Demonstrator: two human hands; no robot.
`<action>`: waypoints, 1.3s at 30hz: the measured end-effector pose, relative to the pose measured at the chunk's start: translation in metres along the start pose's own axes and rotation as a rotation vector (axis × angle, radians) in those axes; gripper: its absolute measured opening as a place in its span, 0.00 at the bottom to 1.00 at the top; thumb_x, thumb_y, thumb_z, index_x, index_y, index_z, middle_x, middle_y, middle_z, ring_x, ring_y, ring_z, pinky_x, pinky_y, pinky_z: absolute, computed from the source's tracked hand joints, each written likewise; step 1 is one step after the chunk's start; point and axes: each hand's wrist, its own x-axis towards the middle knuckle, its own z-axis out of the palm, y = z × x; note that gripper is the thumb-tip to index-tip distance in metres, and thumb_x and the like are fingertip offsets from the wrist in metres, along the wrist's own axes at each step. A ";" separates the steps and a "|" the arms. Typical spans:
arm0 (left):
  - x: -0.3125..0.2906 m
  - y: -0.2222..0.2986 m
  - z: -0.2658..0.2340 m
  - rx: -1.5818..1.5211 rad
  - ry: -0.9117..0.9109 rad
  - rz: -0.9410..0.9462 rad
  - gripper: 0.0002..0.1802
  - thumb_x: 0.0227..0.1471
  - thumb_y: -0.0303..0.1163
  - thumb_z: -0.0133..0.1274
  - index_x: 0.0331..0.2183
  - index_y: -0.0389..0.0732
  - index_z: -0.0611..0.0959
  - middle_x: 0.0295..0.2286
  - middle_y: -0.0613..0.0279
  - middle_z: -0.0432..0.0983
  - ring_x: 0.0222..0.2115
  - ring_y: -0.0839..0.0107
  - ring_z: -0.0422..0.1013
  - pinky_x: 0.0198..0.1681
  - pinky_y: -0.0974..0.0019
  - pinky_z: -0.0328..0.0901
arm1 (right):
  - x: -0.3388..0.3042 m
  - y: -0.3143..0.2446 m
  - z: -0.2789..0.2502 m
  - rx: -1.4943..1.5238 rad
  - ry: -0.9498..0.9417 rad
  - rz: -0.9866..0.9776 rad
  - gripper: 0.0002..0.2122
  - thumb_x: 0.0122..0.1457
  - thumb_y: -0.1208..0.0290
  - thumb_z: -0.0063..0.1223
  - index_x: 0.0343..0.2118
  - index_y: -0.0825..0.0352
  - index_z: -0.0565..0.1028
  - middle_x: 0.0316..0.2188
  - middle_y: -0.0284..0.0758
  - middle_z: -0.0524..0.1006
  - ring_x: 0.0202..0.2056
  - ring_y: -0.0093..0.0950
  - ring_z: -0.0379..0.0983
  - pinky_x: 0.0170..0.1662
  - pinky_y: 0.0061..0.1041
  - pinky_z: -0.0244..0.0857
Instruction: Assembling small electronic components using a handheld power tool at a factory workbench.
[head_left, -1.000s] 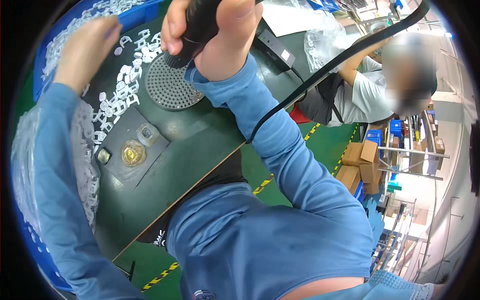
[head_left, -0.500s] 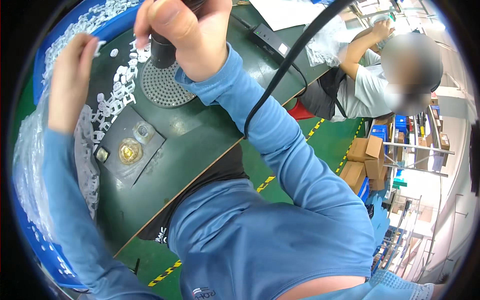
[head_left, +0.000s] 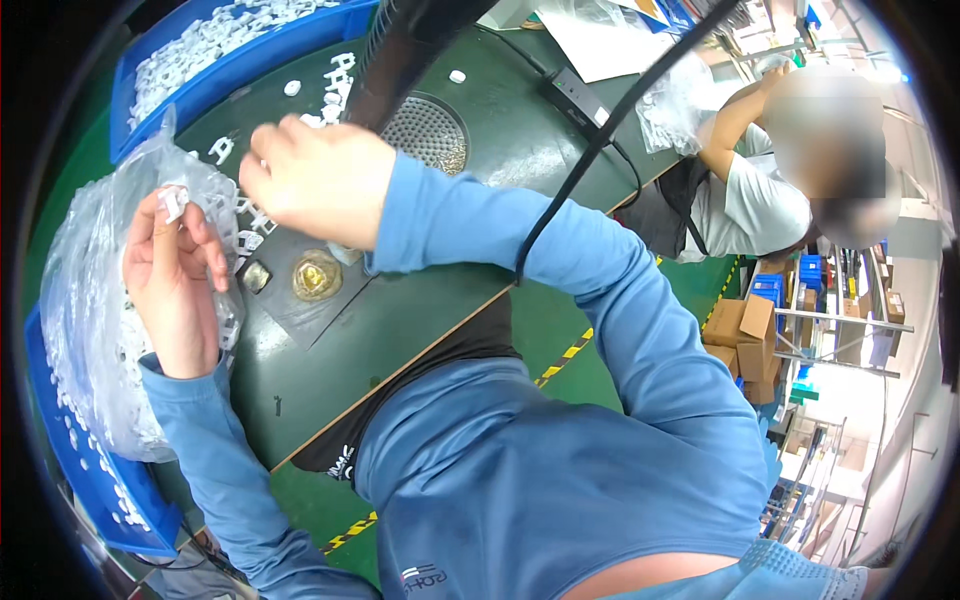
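Note:
My left hand (head_left: pixel 185 280) pinches a small white plastic part (head_left: pixel 175 203) between thumb and fingertips, palm turned up, beside a clear plastic bag (head_left: pixel 95 260) of white parts. My right hand (head_left: pixel 325 180) is over the table, next to a row of loose white parts (head_left: pixel 335 85); motion smears its fingers, and I cannot see anything in them. Behind it stands a thick black cylindrical tool (head_left: pixel 410 60), apart from the hand. A round perforated metal plate (head_left: pixel 430 130) lies beneath the tool. On a dark sheet (head_left: pixel 315 325) rests a round yellowish lump (head_left: pixel 316 275).
A blue bin (head_left: pixel 235 65) full of white parts stands at the far left; another blue bin (head_left: pixel 150 515) sits lower left. A black cable (head_left: pixel 600 135) crosses above my right arm. A black box with a cord (head_left: pixel 577 100) lies on the table. Another person (head_left: pixel 750 195) sits at right.
My right hand has let go of the black tool and come down and left towards the white parts. My left hand has turned palm up, nearer me, with the white part.

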 end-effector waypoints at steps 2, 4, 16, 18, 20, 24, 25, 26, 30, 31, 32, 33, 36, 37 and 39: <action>-0.002 0.001 0.000 0.040 0.004 0.012 0.11 0.68 0.33 0.44 0.47 0.38 0.74 0.25 0.67 0.68 0.18 0.79 0.65 0.17 0.76 0.59 | 0.014 0.003 0.007 -0.246 -0.155 0.188 0.09 0.50 0.71 0.54 0.32 0.70 0.75 0.26 0.38 0.75 0.33 0.33 0.77 0.30 0.28 0.76; -0.003 0.002 0.007 0.073 0.002 0.017 0.10 0.68 0.32 0.44 0.46 0.38 0.75 0.24 0.67 0.67 0.17 0.80 0.65 0.16 0.76 0.58 | 0.024 0.016 0.012 -0.247 -0.229 0.254 0.10 0.52 0.73 0.54 0.35 0.74 0.76 0.32 0.45 0.79 0.35 0.39 0.79 0.35 0.34 0.77; -0.009 0.003 0.021 0.076 0.010 -0.003 0.08 0.68 0.34 0.45 0.42 0.41 0.75 0.21 0.68 0.68 0.15 0.80 0.64 0.15 0.76 0.56 | 0.024 0.081 0.044 -0.099 -0.348 0.344 0.07 0.57 0.72 0.54 0.34 0.64 0.82 0.35 0.41 0.78 0.43 0.41 0.76 0.48 0.38 0.72; -0.007 -0.003 0.021 0.057 -0.001 0.001 0.08 0.68 0.34 0.46 0.42 0.41 0.75 0.21 0.69 0.69 0.15 0.81 0.64 0.15 0.76 0.56 | 0.015 0.084 0.043 -0.079 -0.330 0.340 0.06 0.57 0.71 0.56 0.35 0.64 0.82 0.35 0.40 0.78 0.43 0.41 0.77 0.48 0.37 0.72; -0.003 -0.003 0.022 0.098 0.028 -0.018 0.09 0.68 0.35 0.46 0.42 0.40 0.76 0.21 0.69 0.68 0.15 0.81 0.63 0.15 0.77 0.55 | 0.010 0.077 0.023 0.310 -0.045 0.125 0.06 0.56 0.72 0.62 0.35 0.65 0.82 0.34 0.38 0.80 0.40 0.39 0.78 0.45 0.35 0.73; -0.005 -0.004 0.005 0.119 0.030 0.040 0.11 0.67 0.37 0.47 0.43 0.40 0.77 0.20 0.72 0.67 0.16 0.84 0.63 0.16 0.79 0.53 | -0.004 0.040 -0.016 0.697 0.179 -0.047 0.09 0.49 0.76 0.70 0.35 0.66 0.84 0.32 0.36 0.83 0.33 0.31 0.80 0.37 0.27 0.74; -0.001 -0.003 0.002 0.123 0.006 0.034 0.11 0.68 0.37 0.46 0.43 0.40 0.77 0.21 0.73 0.67 0.17 0.85 0.62 0.16 0.79 0.53 | -0.011 0.036 -0.018 0.737 0.212 -0.053 0.09 0.48 0.77 0.70 0.34 0.67 0.84 0.32 0.35 0.84 0.33 0.30 0.80 0.37 0.27 0.74; 0.001 -0.005 0.001 0.145 -0.004 0.015 0.12 0.68 0.37 0.45 0.44 0.40 0.77 0.21 0.74 0.66 0.17 0.86 0.62 0.17 0.80 0.53 | -0.021 0.034 -0.021 0.763 0.180 -0.023 0.09 0.47 0.79 0.71 0.33 0.68 0.84 0.31 0.35 0.84 0.32 0.30 0.80 0.37 0.26 0.74; 0.011 -0.013 -0.005 0.141 -0.059 -0.006 0.13 0.69 0.37 0.44 0.45 0.39 0.77 0.24 0.74 0.64 0.19 0.87 0.60 0.19 0.81 0.53 | -0.048 0.028 -0.017 0.822 0.155 0.000 0.09 0.46 0.79 0.71 0.32 0.68 0.84 0.32 0.35 0.84 0.33 0.31 0.80 0.37 0.27 0.74; 0.012 -0.012 -0.004 0.145 -0.067 0.007 0.13 0.69 0.37 0.44 0.45 0.39 0.77 0.24 0.74 0.64 0.20 0.87 0.60 0.19 0.81 0.52 | -0.051 0.027 -0.017 0.814 0.164 -0.024 0.09 0.46 0.79 0.71 0.32 0.68 0.84 0.32 0.35 0.84 0.33 0.31 0.80 0.37 0.27 0.74; 0.010 -0.010 -0.001 0.169 -0.049 -0.007 0.12 0.69 0.38 0.44 0.41 0.40 0.76 0.24 0.74 0.62 0.21 0.87 0.59 0.21 0.80 0.52 | -0.054 0.026 -0.016 0.806 0.175 -0.048 0.09 0.46 0.79 0.70 0.32 0.68 0.84 0.32 0.35 0.84 0.34 0.31 0.81 0.37 0.27 0.74; 0.011 -0.012 -0.001 0.165 -0.048 -0.014 0.12 0.69 0.38 0.44 0.41 0.40 0.76 0.24 0.74 0.62 0.21 0.87 0.59 0.21 0.80 0.52 | -0.059 0.026 -0.015 0.808 0.169 -0.044 0.09 0.46 0.79 0.70 0.32 0.68 0.84 0.32 0.35 0.84 0.34 0.31 0.81 0.37 0.27 0.74; 0.014 -0.013 -0.003 0.229 -0.072 -0.039 0.14 0.70 0.40 0.42 0.33 0.43 0.73 0.22 0.74 0.60 0.21 0.86 0.57 0.22 0.78 0.50 | -0.067 0.031 -0.011 0.747 0.184 -0.060 0.09 0.46 0.79 0.70 0.33 0.68 0.84 0.33 0.34 0.84 0.35 0.32 0.81 0.38 0.27 0.75; 0.014 -0.011 -0.005 0.265 -0.085 -0.047 0.16 0.70 0.41 0.41 0.30 0.44 0.70 0.21 0.74 0.59 0.20 0.85 0.56 0.23 0.78 0.50 | -0.066 0.033 -0.010 0.719 0.176 -0.061 0.09 0.46 0.79 0.70 0.33 0.68 0.84 0.34 0.34 0.84 0.35 0.32 0.81 0.38 0.27 0.75; 0.015 -0.011 -0.005 0.298 -0.101 -0.059 0.18 0.70 0.42 0.39 0.28 0.45 0.67 0.20 0.74 0.57 0.20 0.85 0.54 0.24 0.77 0.49 | -0.067 0.036 -0.008 0.691 0.165 -0.059 0.10 0.46 0.78 0.70 0.34 0.68 0.84 0.35 0.34 0.85 0.36 0.32 0.80 0.38 0.27 0.75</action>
